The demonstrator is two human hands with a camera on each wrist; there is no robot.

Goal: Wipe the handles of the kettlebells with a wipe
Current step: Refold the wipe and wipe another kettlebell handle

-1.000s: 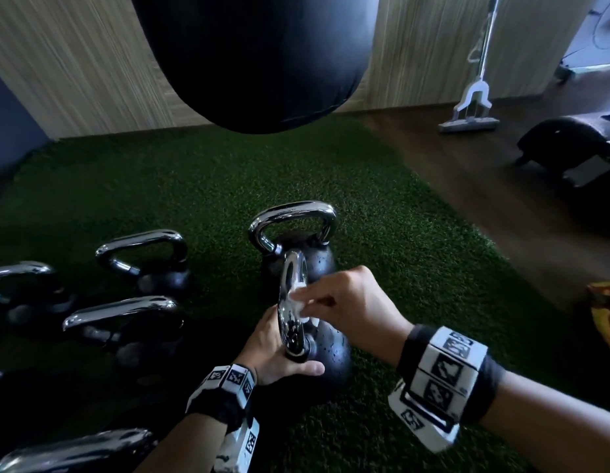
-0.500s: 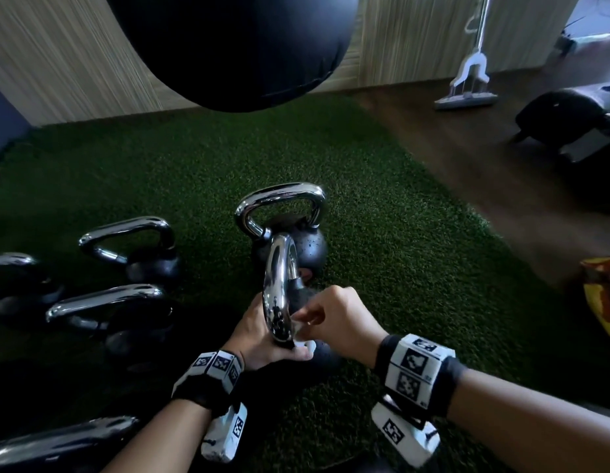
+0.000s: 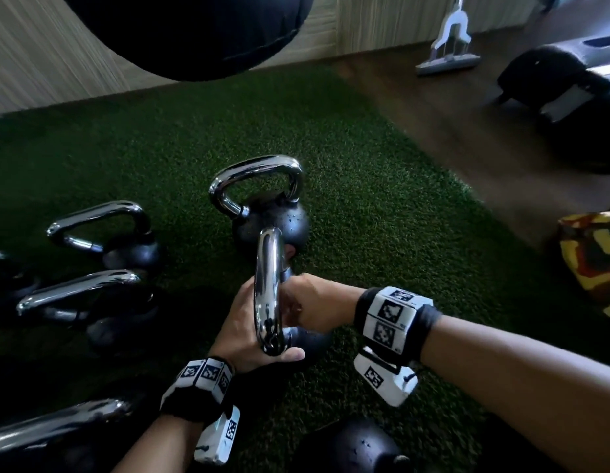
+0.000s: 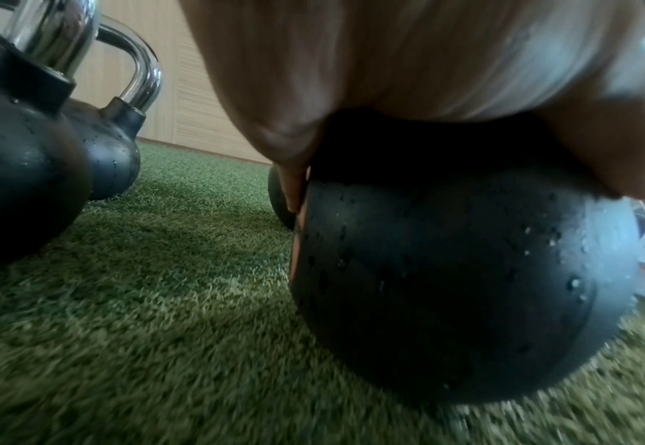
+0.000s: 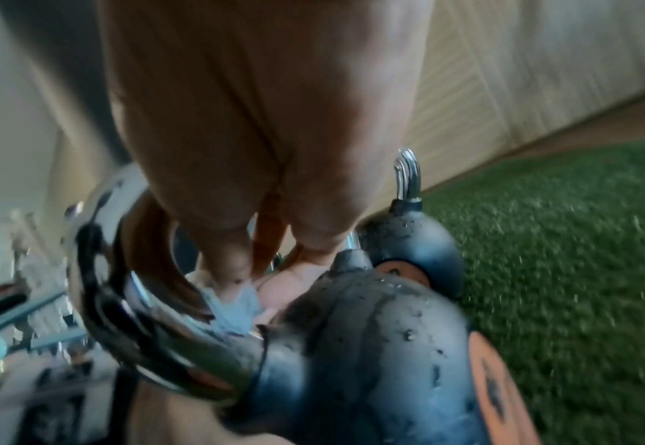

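A black kettlebell (image 3: 312,339) with a chrome handle (image 3: 269,285) stands on the green turf in front of me. My left hand (image 3: 249,336) grips its ball from the left, thumb across the front; the left wrist view shows the palm on top of the ball (image 4: 446,286). My right hand (image 3: 310,308) reaches inside the handle loop from the right. In the right wrist view its fingertips pinch a pale wipe (image 5: 233,310) against the lower inner curve of the chrome handle (image 5: 149,316). The wipe is hidden in the head view.
Another kettlebell (image 3: 262,206) stands just behind, several more (image 3: 102,233) lie to the left, and one ball (image 3: 358,445) is near my right forearm. A black punching bag (image 3: 194,32) hangs overhead. A mop (image 3: 446,46) and dark equipment (image 3: 552,76) are on the wood floor at right.
My right hand with the wipe has slid down the handle from its upper part to its lower inner curve. The left hand has stayed on the ball.
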